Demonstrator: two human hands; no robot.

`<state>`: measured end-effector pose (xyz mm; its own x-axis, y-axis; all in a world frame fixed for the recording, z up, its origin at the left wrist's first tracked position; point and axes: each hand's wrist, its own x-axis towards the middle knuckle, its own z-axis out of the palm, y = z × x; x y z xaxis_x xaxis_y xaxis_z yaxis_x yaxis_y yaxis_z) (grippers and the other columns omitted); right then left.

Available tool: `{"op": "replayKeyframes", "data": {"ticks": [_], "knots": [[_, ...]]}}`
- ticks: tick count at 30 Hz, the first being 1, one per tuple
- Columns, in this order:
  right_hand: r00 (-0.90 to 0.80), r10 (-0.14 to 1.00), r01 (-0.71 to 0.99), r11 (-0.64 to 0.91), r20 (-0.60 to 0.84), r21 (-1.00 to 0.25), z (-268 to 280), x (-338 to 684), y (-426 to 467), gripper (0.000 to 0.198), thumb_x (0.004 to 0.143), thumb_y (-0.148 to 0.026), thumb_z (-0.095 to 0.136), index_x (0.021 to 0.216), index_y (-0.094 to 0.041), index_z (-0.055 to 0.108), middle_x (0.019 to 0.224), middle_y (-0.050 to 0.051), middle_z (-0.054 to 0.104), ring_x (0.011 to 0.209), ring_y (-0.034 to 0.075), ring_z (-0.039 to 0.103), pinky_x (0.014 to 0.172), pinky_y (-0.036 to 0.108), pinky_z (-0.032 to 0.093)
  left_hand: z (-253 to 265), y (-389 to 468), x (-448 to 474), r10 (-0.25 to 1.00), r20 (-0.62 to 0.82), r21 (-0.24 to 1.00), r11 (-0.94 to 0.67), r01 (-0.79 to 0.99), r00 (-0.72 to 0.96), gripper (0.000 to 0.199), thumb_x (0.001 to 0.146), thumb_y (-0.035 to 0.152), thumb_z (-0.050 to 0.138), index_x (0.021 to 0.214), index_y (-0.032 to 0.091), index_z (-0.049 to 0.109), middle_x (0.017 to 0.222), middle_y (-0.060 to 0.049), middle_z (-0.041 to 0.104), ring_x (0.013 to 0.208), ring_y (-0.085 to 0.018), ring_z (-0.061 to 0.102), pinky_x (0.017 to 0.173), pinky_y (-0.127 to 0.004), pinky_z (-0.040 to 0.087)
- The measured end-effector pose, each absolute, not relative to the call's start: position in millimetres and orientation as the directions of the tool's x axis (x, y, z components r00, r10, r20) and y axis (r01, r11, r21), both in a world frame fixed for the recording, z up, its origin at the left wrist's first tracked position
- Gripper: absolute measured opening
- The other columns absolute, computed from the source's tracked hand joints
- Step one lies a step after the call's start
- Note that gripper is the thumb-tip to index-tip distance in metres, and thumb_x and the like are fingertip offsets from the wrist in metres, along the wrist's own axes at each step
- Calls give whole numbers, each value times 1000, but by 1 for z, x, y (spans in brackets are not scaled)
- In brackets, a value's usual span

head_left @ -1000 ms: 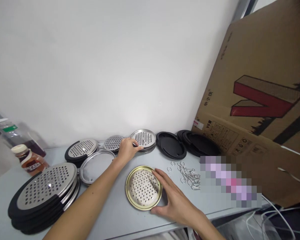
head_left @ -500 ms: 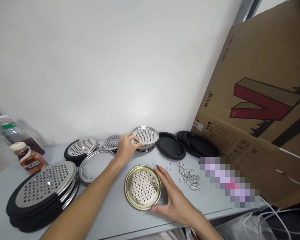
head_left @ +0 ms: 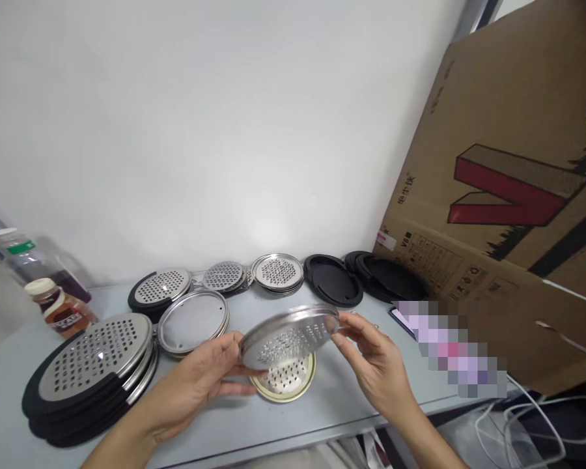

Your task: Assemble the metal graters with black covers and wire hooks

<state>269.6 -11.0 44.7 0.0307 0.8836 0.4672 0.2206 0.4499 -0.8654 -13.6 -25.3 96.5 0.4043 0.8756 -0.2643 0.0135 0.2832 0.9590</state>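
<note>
Two bottles, one clear plastic with a white cap and green band (head_left: 22, 251) and one shorter, amber-brown with a cream cap (head_left: 61, 312), stand far to the left of our landmark, a gold-rimmed round metal dish with a perforated grater face (head_left: 293, 384). Nearer to that dish, but well left of it, we have a stack of black-edged round steel graters (head_left: 95, 358); next, farther back, a similar black-edged steel grater (head_left: 162, 288), then a pile of plain round silver plates (head_left: 193, 322). Our left hand (head_left: 200, 384), fingers partly curled, is just left of the dish and grips the left edge of a bare silver round grater disc (head_left: 288, 335), tilted above the dish and partly covering it. Behind the dish to the left lie small perforated steel discs (head_left: 223, 276); straight behind, a stack of silver grater discs (head_left: 277, 270); behind to the right, round black rims (head_left: 333, 280). Our right hand (head_left: 376, 365), to the dish's right, pinches the disc's right edge between thumb and bent fingers. Far right leans a brown cardboard box with a red V (head_left: 512, 202).
</note>
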Motion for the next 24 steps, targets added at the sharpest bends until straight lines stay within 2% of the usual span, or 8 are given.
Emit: {"op": "replayKeyframes", "data": {"ticks": [2, 4, 6, 8, 11, 17, 20, 24], "knots": [[17, 939, 132, 337, 342, -932, 42, 265, -9, 26, 85, -40, 66, 102, -20, 64, 82, 4, 67, 69, 17, 63, 67, 31, 54, 88, -27, -16, 841, -353, 927, 373, 35, 411, 56, 82, 69, 52, 104, 17, 58, 100, -14, 71, 85, -28, 71, 65, -37, 56], [-47, 983, 65, 183, 180, -981, 37, 260, -6, 30, 83, -45, 66, 96, -18, 63, 67, 0, 61, 54, 13, 57, 53, 26, 50, 77, -24, -17, 842, -395, 918, 380, 118, 367, 54, 86, 67, 47, 101, 16, 55, 89, -12, 72, 65, -24, 71, 48, -28, 51], [-96, 995, 75, 47, 39, -996, 31, 255, -1, 36, 82, -48, 64, 97, -16, 63, 61, -2, 58, 44, 10, 49, 41, 23, 41, 65, -18, -18, 862, -393, 914, 329, 238, 320, 49, 86, 66, 48, 92, 17, 53, 82, -9, 72, 52, -19, 67, 39, -22, 41], [-106, 994, 156, -16, -33, -988, 24, 252, 3, 40, 84, -48, 61, 104, -14, 63, 58, -3, 56, 40, 10, 47, 38, 22, 35, 53, -10, -17, 888, -361, 898, 250, 362, 284, 50, 85, 66, 47, 82, 17, 52, 73, -5, 69, 45, -15, 62, 37, -20, 34], [-76, 997, 325, 40, 16, -945, 15, 248, 8, 42, 87, -44, 56, 114, -12, 63, 60, -2, 58, 47, 13, 53, 45, 24, 40, 39, 1, -14, 923, -310, 838, 152, 524, 229, 55, 86, 69, 39, 70, 18, 50, 59, 0, 60, 40, -12, 53, 41, -22, 33], [-121, 980, 556, 201, 161, -807, 15, 245, 8, 38, 94, -40, 46, 113, -14, 67, 71, 4, 68, 66, 19, 61, 64, 28, 44, 37, 8, -9, 974, -153, 678, -20, 734, 168, 54, 90, 64, 32, 58, 22, 41, 52, 3, 46, 53, -17, 48, 55, -26, 34], [-142, 972, 604, 233, 185, -762, 15, 246, 7, 36, 95, -40, 44, 110, -16, 67, 73, 4, 69, 66, 20, 61, 66, 29, 44, 38, 7, -7, 975, -136, 610, -58, 791, 176, 54, 92, 61, 28, 58, 22, 40, 55, 2, 47, 57, -18, 48, 58, -27, 32], [-168, 969, 652, 248, 182, -716, 15, 246, 7, 34, 96, -37, 42, 109, -18, 67, 81, 6, 71, 72, 21, 63, 66, 28, 43, 36, 5, -6, 977, -120, 541, -82, 837, 174, 54, 94, 59, 28, 60, 21, 47, 60, -1, 58, 60, -20, 54, 60, -27, 31]]}}
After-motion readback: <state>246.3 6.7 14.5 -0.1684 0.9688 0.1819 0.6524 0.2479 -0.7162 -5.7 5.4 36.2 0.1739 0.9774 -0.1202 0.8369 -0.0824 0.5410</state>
